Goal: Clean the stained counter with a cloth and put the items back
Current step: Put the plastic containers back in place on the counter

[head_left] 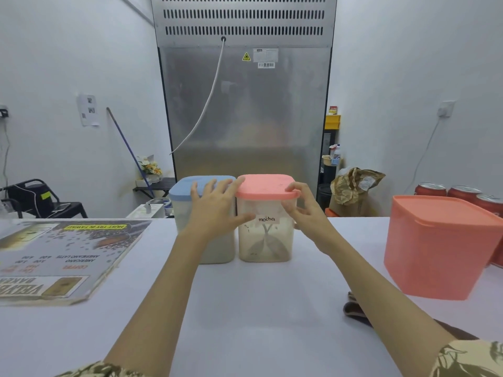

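Both hands flank the upright mocha jar (264, 227) at the desk's (245, 308) far edge, left hand (217, 210) spread open between it and the touching blue-lidded jar (187, 213), right hand (307, 210) loosely curled at its right side, firm hold not confirmed; cloth (353, 311) lies nearer, right.

Two clear containers sit side by side on the white desk (258, 308), touching. The pink-lidded one (265, 240) has a "mocha" label, and the blue-lidded one (202, 191) is just left of it. The left hand (217, 210) has its fingers spread across the gap between the two, and the right hand (307, 210) has curled fingers against the pink-lidded one's right side. A big pink tub (441, 248) stands at the right with red cans (460, 191) behind it. A menu board (60, 254) lies flat on the left, and a dark cloth (356, 311) peeks out under the right forearm.
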Available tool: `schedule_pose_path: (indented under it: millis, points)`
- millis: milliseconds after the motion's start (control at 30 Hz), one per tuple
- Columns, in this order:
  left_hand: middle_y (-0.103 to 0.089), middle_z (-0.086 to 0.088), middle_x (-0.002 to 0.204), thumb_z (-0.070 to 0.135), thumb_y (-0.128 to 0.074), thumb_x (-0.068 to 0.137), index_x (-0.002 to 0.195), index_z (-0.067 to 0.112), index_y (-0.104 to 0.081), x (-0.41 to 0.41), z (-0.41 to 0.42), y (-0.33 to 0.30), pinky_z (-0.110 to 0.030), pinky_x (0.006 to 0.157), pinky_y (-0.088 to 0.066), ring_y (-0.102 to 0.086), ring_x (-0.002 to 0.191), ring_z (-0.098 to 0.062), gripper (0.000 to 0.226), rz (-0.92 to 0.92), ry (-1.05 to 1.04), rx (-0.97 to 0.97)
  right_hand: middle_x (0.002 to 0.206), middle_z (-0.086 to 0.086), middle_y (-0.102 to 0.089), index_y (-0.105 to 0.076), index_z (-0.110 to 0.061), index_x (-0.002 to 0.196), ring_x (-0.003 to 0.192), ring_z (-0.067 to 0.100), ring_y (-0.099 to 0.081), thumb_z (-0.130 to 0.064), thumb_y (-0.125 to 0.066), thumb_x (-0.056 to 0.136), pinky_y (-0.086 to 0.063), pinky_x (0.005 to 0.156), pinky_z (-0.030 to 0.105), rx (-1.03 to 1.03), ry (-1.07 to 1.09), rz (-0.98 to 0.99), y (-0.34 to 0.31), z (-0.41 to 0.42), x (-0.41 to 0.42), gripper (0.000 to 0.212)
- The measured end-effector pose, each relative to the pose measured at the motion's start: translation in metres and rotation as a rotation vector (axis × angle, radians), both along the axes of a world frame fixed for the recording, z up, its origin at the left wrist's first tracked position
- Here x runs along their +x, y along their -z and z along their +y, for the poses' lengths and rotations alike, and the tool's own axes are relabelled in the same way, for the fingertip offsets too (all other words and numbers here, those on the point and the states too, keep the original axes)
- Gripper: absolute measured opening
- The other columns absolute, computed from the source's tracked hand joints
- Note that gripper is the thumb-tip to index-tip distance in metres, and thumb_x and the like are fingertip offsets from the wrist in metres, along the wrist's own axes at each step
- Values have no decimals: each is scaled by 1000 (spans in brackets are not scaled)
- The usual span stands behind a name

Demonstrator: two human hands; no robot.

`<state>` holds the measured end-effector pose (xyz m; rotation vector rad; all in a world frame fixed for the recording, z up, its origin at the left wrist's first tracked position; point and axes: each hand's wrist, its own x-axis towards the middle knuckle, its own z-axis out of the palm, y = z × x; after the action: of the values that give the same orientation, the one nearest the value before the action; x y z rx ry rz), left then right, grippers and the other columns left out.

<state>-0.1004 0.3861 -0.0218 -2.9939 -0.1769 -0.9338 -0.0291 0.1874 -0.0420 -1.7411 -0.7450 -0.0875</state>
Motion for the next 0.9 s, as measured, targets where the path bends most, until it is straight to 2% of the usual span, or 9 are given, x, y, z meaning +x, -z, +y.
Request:
schedule_pose_path:
  millis: [100, 200, 267, 367, 500, 600, 667, 767, 900]
  points:
    - [-33, 12, 148, 65, -47, 84, 139, 35, -33, -2, -12, -5, -58, 111, 8, -13, 145, -18, 64, 28, 56, -28, 115, -5, -57, -45, -37, 98, 106, 31, -59, -36, -46, 97, -54, 85, 51, 36, 49, 20, -6, -7, -3, 2]
    - [-38, 9, 146, 66, -48, 83, 138, 31, -36, -2, -23, -10, -59, 110, 10, -12, 145, -18, 66, 22, 49, -27, 131, -9, -48, -44, -38, 113, 107, 20, -58, -25, -53, 95, -53, 89, 43, -28, 125, 0, -13, -20, -9, 24]
    - [-38, 9, 145, 66, -50, 82, 139, 30, -35, 0, -36, -15, -59, 111, 8, -13, 145, -19, 70, -2, 72, -27, 137, -3, -42, -41, -43, 125, 107, 19, -55, -21, -56, 92, -50, 93, 43, -40, 208, -1, -20, -37, -14, 42]
    - [-37, 10, 146, 62, -53, 82, 139, 29, -36, 7, -74, -21, -53, 113, 6, -13, 145, -18, 68, -20, 186, -35, 141, 3, -43, -42, -39, 129, 111, 18, -52, -19, -57, 90, -46, 98, 42, -9, 308, -59, -36, -78, -23, 47]
    - [-37, 8, 148, 57, -54, 85, 140, 26, -37, 22, -149, -20, -45, 118, -3, -13, 145, -17, 65, -10, 426, -66, 115, 4, -60, -53, -22, 122, 108, 24, -58, -13, -61, 86, -42, 85, 23, 6, 565, -173, -52, -152, -29, 37]
    - [-35, 6, 150, 54, -57, 85, 142, 25, -33, 34, -203, -10, -43, 117, -19, -19, 144, -18, 69, 85, 593, -222, 111, -3, -60, -58, -15, 116, 112, 19, -56, -19, -66, 85, -40, 89, 23, 41, 739, -202, -43, -206, -31, 32]
    - [-31, 7, 151, 54, -60, 82, 145, 27, -27, 40, -232, 0, -42, 114, -27, -25, 141, -14, 76, 180, 692, -390, 118, -2, -58, -57, -14, 117, 113, 15, -52, -22, -68, 84, -37, 91, 22, 46, 789, -203, -32, -228, -29, 36]
    - [-21, 9, 154, 57, -66, 76, 148, 32, -11, 46, -259, 12, -38, 114, -28, -25, 139, -10, 94, 306, 753, -543, 119, -3, -55, -57, -17, 116, 113, 11, -48, -28, -69, 83, -34, 91, 22, 110, 906, -258, -20, -247, -24, 38]
    - [-25, 19, 144, 41, -76, 74, 145, 37, 22, 48, -280, 25, -24, 104, -33, -32, 128, 0, 121, 481, 821, -703, 142, -1, -36, -62, -19, 112, 133, 15, -34, -31, -64, 87, -30, 104, 29, 89, 782, -38, -5, -254, -17, 28]
